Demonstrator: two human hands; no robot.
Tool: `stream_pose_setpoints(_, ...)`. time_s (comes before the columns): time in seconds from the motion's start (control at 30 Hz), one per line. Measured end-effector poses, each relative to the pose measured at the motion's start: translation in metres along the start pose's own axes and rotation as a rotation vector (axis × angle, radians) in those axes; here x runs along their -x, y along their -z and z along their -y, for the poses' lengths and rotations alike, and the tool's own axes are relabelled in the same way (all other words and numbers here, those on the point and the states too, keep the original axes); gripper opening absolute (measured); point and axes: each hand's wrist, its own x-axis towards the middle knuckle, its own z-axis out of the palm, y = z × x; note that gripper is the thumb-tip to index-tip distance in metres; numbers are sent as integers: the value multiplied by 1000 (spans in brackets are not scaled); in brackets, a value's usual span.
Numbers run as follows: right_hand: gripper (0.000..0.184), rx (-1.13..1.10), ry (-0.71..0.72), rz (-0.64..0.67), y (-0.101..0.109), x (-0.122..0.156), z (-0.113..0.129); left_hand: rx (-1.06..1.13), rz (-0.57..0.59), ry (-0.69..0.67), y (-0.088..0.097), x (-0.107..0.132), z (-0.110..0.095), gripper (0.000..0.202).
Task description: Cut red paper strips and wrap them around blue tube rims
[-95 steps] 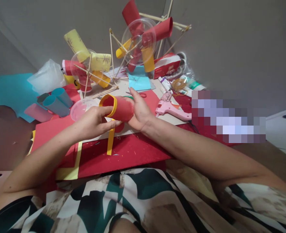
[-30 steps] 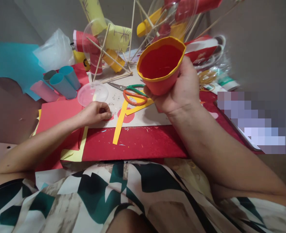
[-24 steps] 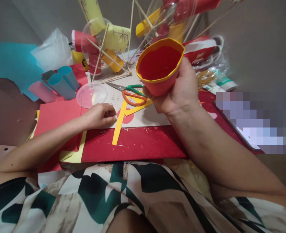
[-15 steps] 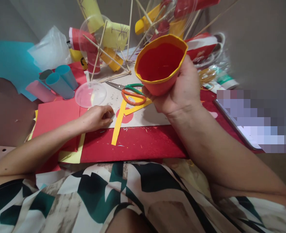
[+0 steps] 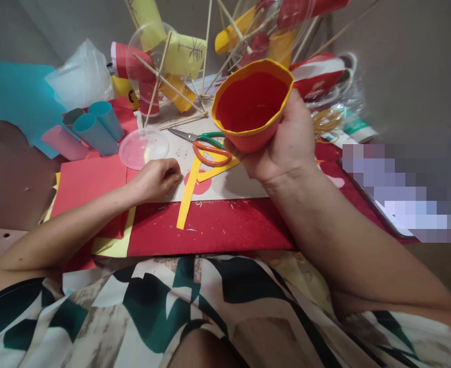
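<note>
Above the white board (image 5: 248, 188) on the red-covered counter (image 5: 225, 232), a red paper cup (image 5: 250, 139) with a yellow rim is positioned mouth upward, tilted toward the camera. The two hands are apart. The right hand (image 5: 286, 140) is clamped around the cup's side and underside, with the palm turned up. The left hand (image 5: 159, 179) is located low over the board's near left area, fingers curled inward; whether it grips anything cannot be told.

Between the hands, a yellow paper strip (image 5: 187, 202) extends from the board over its near edge and partly overlaps a red paper disc (image 5: 205, 186). Scissors (image 5: 195, 140) with one green and one orange handle lie behind the disc, their handles across yellow paper and their blades directed left.

Just behind the left hand is a clear plastic lid (image 5: 144, 149). Red sheets (image 5: 89, 186) lie beneath the left forearm, on top of a yellow sheet (image 5: 110, 248). Farther back on the left, blue paper tubes (image 5: 97, 134) stand tilted beside a pink tube (image 5: 65, 142). A wheel assembly (image 5: 157, 74) of thin sticks, a clear disc and paper cylinders is mounted behind the lid.
</note>
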Motion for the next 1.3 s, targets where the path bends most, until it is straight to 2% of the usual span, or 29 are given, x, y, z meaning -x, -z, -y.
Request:
stream_pose_setpoints(0.17,37,9,38,29,4,-3,-3,59,63,-14,-5,-11,-5,22)
stream_pose_setpoints(0.33,25,-14,7,-33,-1,2,1,88,74,-30,-8,-12,-3,17)
stream_pose_setpoints(0.47,27,-25,-3,-41,-6,6,2,99,29,-45,-13,-9,-1,19)
stream_pose_setpoints(0.67,42,-67,17,-92,-12,8,1,103,-25,-102,-21,-4,2,15)
stream_pose_setpoints(0.9,46,-41,37,2,-7,5,-2,30,-38,-145,-25,-2,3,13)
stream_pose_setpoints(1.03,42,-47,33,3,-6,5,-2,10,-38,-158,-24,3,3,16)
stream_pose_setpoints(1.1,36,-67,18,9,-5,6,-1,9,-55,-149,-23,5,1,21)
stream_pose_setpoints(1.23,28,-67,5,44,-3,6,0,-115,-83,-147,-22,3,-9,57)
stream_pose_setpoints(1.3,28,-48,-1,55,-4,6,2,-190,-58,-150,-23,0,-15,60)
